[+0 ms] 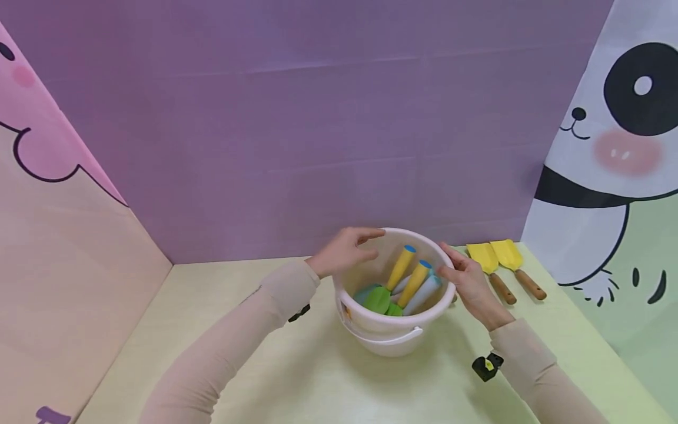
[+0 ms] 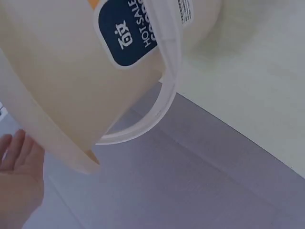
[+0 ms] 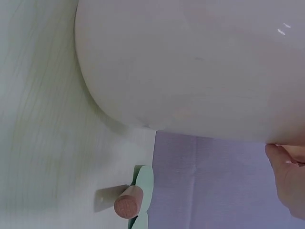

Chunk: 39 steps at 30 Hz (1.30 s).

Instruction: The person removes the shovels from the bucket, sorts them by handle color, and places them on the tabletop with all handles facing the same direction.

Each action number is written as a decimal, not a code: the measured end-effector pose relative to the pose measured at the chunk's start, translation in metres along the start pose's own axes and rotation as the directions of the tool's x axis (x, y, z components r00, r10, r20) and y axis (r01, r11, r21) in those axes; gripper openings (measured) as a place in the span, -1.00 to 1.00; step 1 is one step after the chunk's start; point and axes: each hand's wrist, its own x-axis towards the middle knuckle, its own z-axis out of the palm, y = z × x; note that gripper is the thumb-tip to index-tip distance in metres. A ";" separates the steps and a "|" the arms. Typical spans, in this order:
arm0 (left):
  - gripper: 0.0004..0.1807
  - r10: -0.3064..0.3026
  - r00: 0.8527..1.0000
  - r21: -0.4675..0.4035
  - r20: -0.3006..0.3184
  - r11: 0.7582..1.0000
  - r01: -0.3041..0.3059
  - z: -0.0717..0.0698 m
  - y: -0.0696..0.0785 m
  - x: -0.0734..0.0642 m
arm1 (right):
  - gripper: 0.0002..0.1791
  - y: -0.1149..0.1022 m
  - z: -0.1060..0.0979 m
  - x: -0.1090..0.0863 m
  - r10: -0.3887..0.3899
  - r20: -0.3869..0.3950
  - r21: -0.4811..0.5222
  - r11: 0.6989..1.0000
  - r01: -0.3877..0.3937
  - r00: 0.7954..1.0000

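Steady the bucket (image 1: pixel 378 330) upright, your right hand (image 1: pixel 473 287) pinching its rim (image 1: pixel 394 321) and your left hand (image 1: pixel 344 250) loose opposite.

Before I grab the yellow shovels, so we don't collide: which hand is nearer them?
Right hand, beside the yellow shovels; left hand is across the bucket from them.

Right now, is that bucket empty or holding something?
Not empty: yellow-handled tools lean inside the bucket, visible through its open top.

Pale table (image 1: pixel 201 288), bucket (image 1: pixel 381 328), 2 yellow shovels (image 1: pixel 482 258), green tool (image 3: pixel 146 181)
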 end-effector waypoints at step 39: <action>-0.63 0.229 0.953 0.335 0.199 0.898 -0.285 0.021 0.007 0.037 | -0.34 0.001 -0.001 -0.007 0.001 -0.012 -0.020 1.000 -0.001 1.000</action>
